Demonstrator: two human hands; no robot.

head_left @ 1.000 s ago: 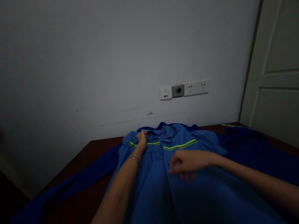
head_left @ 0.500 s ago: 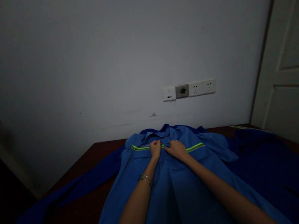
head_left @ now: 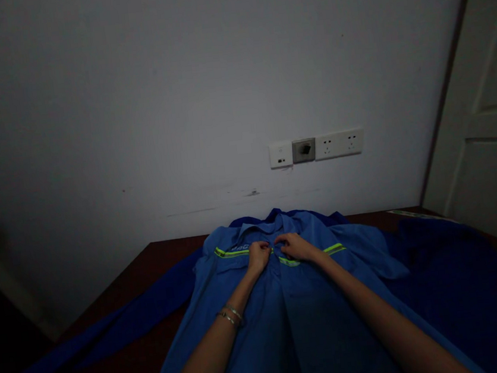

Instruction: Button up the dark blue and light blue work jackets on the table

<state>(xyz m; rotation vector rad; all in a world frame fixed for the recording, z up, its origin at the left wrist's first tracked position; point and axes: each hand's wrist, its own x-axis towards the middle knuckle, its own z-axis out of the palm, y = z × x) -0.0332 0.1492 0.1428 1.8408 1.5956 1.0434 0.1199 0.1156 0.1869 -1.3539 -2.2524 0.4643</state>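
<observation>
I'm looking down at the light-blue shirt (head_left: 250,324), which is lying face up on the counter (head_left: 141,270), running from 6 o'clock towards the wall (head_left: 177,111). My left hand (head_left: 260,256) is working at 6 o'clock, fingertips pinching together on the shirt's front edge, by the yellow-green stripe (head_left: 227,253). My right hand (head_left: 295,247) is curling in at 5 o'clock, just beside it; I can't tell whether its grip is closing on cloth. Dark-blue cloth (head_left: 456,276) is showing behind the collar and spreading towards 4 o'clock, with a sleeve (head_left: 153,296) stretching towards 8. Wall sockets (head_left: 337,144) are sitting at 2 o'clock.
</observation>
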